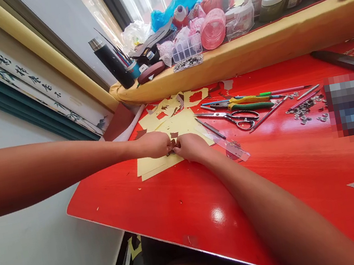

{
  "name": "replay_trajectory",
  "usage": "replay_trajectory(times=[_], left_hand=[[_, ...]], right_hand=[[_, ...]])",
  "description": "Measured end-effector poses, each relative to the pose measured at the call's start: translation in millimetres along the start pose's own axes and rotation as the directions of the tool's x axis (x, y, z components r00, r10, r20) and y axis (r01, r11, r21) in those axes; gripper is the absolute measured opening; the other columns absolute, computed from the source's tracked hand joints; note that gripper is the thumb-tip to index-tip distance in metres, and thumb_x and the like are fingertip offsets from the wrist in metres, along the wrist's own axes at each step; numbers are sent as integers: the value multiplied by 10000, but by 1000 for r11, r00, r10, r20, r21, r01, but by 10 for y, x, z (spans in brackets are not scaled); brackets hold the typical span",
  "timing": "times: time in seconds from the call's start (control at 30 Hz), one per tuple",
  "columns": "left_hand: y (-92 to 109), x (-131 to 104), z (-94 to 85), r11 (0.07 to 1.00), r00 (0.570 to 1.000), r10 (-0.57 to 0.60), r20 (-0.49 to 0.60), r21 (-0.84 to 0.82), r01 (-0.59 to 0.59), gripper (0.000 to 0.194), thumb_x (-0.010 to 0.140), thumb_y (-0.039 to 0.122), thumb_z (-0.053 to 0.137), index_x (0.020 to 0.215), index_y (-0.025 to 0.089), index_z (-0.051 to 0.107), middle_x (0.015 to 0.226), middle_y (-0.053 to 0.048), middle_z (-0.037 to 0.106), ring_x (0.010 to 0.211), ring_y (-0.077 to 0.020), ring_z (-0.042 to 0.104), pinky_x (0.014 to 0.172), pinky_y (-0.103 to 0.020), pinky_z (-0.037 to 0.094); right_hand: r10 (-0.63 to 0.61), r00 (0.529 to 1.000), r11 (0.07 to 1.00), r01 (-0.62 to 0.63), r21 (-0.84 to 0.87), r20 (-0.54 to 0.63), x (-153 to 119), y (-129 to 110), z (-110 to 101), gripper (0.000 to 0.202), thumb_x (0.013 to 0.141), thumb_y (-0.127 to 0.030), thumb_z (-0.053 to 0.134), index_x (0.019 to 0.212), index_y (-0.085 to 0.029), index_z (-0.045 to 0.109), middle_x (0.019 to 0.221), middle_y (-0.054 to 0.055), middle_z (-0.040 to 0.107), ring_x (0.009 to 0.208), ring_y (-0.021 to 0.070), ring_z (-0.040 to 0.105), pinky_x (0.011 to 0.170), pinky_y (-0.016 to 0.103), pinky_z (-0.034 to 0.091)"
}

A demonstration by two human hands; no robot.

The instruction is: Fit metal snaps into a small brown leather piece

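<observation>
My left hand (pixel 156 144) and my right hand (pixel 190 146) meet over yellow paper sheets (pixel 155 165) on the red table. The fingers of both are closed in a pinch on a small dark brown piece (pixel 173 143) between them. Its shape and material are mostly hidden by the fingertips. Just behind it, another brown scrap (pixel 174 135) lies on the sheets. Farther back are cut yellow sheets with holes (pixel 195 97). To the right of my right hand lie a clear ruler (pixel 234 147), a dark pen (pixel 210 128) and metal scissors (pixel 229 116).
Pliers with green and yellow handles (pixel 250 103) lie behind the scissors, among pencils. Several small metal rings (pixel 305 110) are scattered to the right. A black flask (pixel 112 64), a pink jar (pixel 212 29) and a blue bag (pixel 181 1) crowd the sill. The table's edge (pixel 124 231) runs close to me.
</observation>
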State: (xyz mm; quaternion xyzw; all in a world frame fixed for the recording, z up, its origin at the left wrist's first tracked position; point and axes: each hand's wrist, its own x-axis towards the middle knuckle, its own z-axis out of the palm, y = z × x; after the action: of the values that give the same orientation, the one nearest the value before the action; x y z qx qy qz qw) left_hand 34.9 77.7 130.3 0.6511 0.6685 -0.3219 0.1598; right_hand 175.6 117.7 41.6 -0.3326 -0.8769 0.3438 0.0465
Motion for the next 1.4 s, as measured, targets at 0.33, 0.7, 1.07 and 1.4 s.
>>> replay_trajectory(times=[0.33,0.7,1.07,1.4], left_hand=[[-23,23,-22,994,997,78,11,78,-78,160,871,203,610,868,238,765,792,-65,733,701,-216,619,668,-329,398],[9,-6,-62,940,967,256,7,232,-250,233,770,30,655,657,234,656,692,-69,683,766,-264,642,746,-374,406],[63,217,-182,997,988,5,155,76,-17,237,847,332,610,748,214,790,642,-80,675,570,-211,552,584,-344,409],[-74,26,-20,933,960,278,30,230,-277,232,863,96,597,867,268,752,940,-96,779,945,-276,670,853,-371,425]], right_hand=[[-3,1000,1000,3,6,15,18,4,-7,251,979,-325,598,1027,-200,810,802,93,793,740,227,699,624,287,383],[-27,999,1000,27,13,26,18,14,21,287,989,-320,548,916,-204,800,729,75,771,665,205,658,589,286,358],[-4,1000,999,3,34,14,7,20,10,280,993,-351,572,995,-205,810,781,90,785,732,221,710,603,282,380],[-8,1000,1000,8,20,12,18,12,14,262,982,-337,581,983,-207,809,802,93,791,758,226,709,614,279,382]])
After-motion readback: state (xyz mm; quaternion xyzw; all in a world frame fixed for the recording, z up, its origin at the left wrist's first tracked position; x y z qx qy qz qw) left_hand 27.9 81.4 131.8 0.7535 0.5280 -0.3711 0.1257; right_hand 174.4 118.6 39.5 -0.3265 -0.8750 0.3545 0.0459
